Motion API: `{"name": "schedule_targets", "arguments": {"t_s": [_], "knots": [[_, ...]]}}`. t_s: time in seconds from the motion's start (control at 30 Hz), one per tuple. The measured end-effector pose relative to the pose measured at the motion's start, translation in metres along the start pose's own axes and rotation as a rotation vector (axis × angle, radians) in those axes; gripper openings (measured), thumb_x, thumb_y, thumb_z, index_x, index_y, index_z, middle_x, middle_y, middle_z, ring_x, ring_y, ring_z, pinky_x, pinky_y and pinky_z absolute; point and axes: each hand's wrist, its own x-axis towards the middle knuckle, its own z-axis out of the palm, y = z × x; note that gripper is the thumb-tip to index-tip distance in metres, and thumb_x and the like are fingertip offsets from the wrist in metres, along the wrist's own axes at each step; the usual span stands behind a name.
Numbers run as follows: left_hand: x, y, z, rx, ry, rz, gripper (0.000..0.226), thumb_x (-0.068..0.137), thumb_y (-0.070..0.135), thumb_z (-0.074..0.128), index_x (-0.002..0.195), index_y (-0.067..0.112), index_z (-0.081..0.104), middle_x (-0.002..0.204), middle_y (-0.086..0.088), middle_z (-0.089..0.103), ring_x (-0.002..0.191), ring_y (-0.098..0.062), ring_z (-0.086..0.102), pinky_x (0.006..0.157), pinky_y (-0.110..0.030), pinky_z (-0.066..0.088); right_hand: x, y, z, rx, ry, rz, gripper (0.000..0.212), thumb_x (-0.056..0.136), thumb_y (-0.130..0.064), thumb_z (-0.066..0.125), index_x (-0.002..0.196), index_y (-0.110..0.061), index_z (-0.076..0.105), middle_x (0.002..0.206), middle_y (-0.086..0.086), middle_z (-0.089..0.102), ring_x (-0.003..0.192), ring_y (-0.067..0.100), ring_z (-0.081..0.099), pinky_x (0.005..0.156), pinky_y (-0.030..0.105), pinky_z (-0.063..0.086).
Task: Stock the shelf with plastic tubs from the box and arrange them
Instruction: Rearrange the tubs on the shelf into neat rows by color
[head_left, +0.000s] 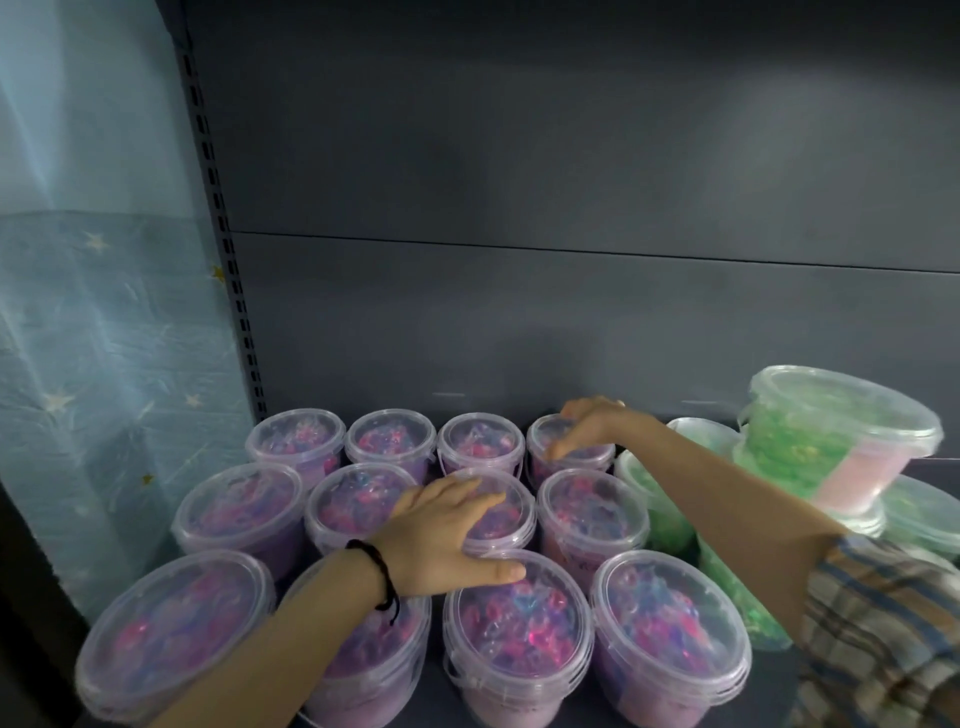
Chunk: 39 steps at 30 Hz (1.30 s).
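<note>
12 round clear-lidded purple tubs; left hand fingers flat, released; right hand fingers clutch rear tub.

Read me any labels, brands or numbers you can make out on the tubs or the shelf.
Readable text: none.
Pink label on the top green tub: no print legible.
Faint dark marks on the right middle-row purple tub: too blurred to read.

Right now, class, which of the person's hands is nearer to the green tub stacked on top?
Right. The right hand grips the back-row purple tub, left of the stacked green tub; the left hand rests on a middle-row purple tub, farther left.
</note>
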Motion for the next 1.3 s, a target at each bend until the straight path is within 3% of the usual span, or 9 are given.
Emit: {"name": "schedule_targets", "arguments": {"t_s": [0.1,0.27,0.53,0.67,0.8,0.93,1.07,1.2,1.3], "knots": [[0.001,-0.001,0.004,0.007,0.007,0.014,0.088,0.079,0.079,0.047,0.151,0.04,0.016,0.162,0.012,0.002,0.146,-0.003,-0.008,0.112,-0.032,-0.008,-0.001,0.002,0.002,0.115,-0.054,0.032,0.09,0.071,-0.061,0.07,0.143,-0.018,0.037,0.146,0.012,0.035,0.132,0.031,0.039,0.105,0.038,0.039],[0.001,-0.003,0.003,0.019,0.02,0.017,0.087,0.078,0.08,0.047,0.151,0.042,0.017,0.162,0.014,0.001,0.146,-0.003,-0.007,0.114,-0.033,-0.007,-0.005,0.0,0.001,0.148,0.011,0.075,0.085,0.067,-0.071,0.062,0.132,-0.017,0.05,0.137,0.006,0.052,0.124,0.028,0.049,0.1,0.035,0.043],[0.0,-0.005,0.003,0.008,0.02,0.022,0.088,0.076,0.081,0.047,0.151,0.043,0.019,0.162,0.014,0.002,0.146,-0.001,-0.007,0.112,-0.03,-0.007,-0.008,0.001,-0.018,0.285,0.032,0.093,0.093,0.052,-0.077,0.062,0.125,-0.019,0.058,0.129,0.005,0.059,0.112,0.028,0.058,0.094,0.038,0.051],[0.001,-0.005,0.003,0.003,0.01,0.019,0.089,0.075,0.082,0.046,0.151,0.044,0.018,0.162,0.014,0.001,0.145,-0.001,-0.008,0.112,-0.031,-0.007,-0.009,-0.005,-0.008,0.199,0.012,0.142,0.103,0.051,-0.084,0.052,0.133,-0.023,0.053,0.14,0.004,0.052,0.125,0.03,0.051,0.101,0.037,0.044],[0.001,-0.005,0.003,0.0,0.003,0.015,0.088,0.075,0.082,0.046,0.15,0.045,0.018,0.162,0.015,0.0,0.145,0.0,-0.008,0.113,-0.032,-0.008,-0.006,-0.014,0.003,0.152,0.034,0.204,0.095,0.058,-0.083,0.042,0.134,-0.027,0.052,0.141,0.001,0.05,0.131,0.026,0.045,0.097,0.036,0.04],[0.0,-0.004,0.003,-0.006,0.001,0.012,0.087,0.076,0.081,0.046,0.151,0.045,0.018,0.162,0.015,0.0,0.145,0.0,-0.009,0.113,-0.033,-0.009,-0.007,-0.016,0.005,0.081,0.005,0.18,0.102,0.059,-0.091,0.03,0.144,-0.035,0.037,0.152,-0.006,0.035,0.144,0.024,0.023,0.11,0.041,0.028],[-0.001,-0.003,0.001,0.005,-0.003,0.013,0.086,0.078,0.079,0.046,0.151,0.044,0.018,0.162,0.014,0.0,0.146,-0.001,-0.009,0.115,-0.033,-0.008,-0.01,-0.01,0.001,0.081,-0.086,0.118,0.115,0.051,-0.098,0.033,0.15,-0.039,0.022,0.16,-0.008,0.016,0.147,0.025,0.018,0.117,0.047,0.018],[-0.002,-0.002,0.001,0.014,0.003,0.015,0.085,0.078,0.078,0.047,0.151,0.043,0.019,0.162,0.014,0.0,0.146,-0.001,-0.008,0.114,-0.033,-0.007,-0.013,-0.004,-0.003,0.139,-0.11,0.113,0.126,0.051,-0.093,0.054,0.15,-0.02,0.025,0.156,0.002,0.031,0.14,0.029,0.034,0.111,0.046,0.032],[-0.001,-0.003,0.002,0.017,0.004,0.017,0.086,0.078,0.079,0.046,0.151,0.043,0.018,0.162,0.014,0.0,0.146,-0.001,-0.008,0.115,-0.033,-0.007,-0.015,-0.007,0.001,0.083,-0.059,0.122,0.119,0.05,-0.098,0.044,0.143,-0.023,0.04,0.147,-0.001,0.044,0.133,0.027,0.044,0.106,0.041,0.038]]}}
